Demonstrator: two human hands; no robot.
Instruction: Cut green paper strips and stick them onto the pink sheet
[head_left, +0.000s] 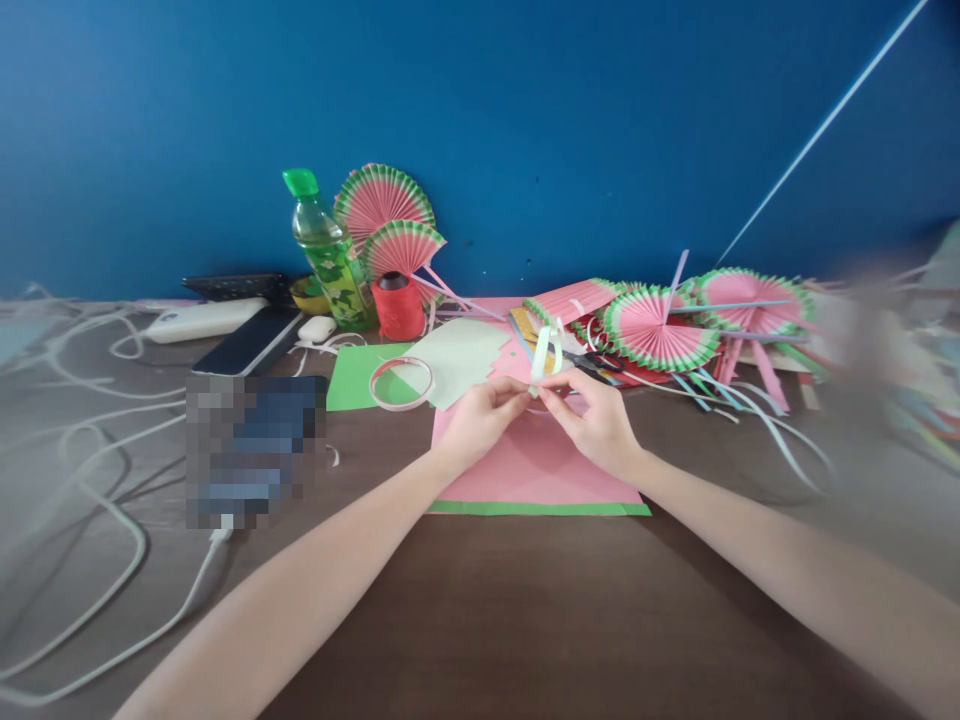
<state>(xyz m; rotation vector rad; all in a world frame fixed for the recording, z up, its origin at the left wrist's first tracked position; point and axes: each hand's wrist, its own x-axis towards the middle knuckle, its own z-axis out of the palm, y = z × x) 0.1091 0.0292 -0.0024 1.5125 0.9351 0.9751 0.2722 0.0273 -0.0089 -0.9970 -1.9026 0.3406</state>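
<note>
My left hand (486, 422) and my right hand (598, 418) meet above a pink paper sheet (540, 465) with a green strip (540, 509) along its near edge. Between their fingertips both hands pinch a thin white strip (541, 352), which curls upward in a loop. Whether it is paper or tape backing I cannot make out. A roll of tape (401, 405) lies to the left, on green paper (351, 380) and a pale green sheet (456, 352). Dark-handled scissors (592, 362) lie just behind my right hand, partly covered.
Pleated pink-and-green paper fans (660, 328) pile up at the right; others (386, 205) lean on the blue wall (525, 130). A green bottle (330, 260) and a red thread spool (400, 308) stand at the back. A phone (262, 440) and white cables (142, 530) lie left.
</note>
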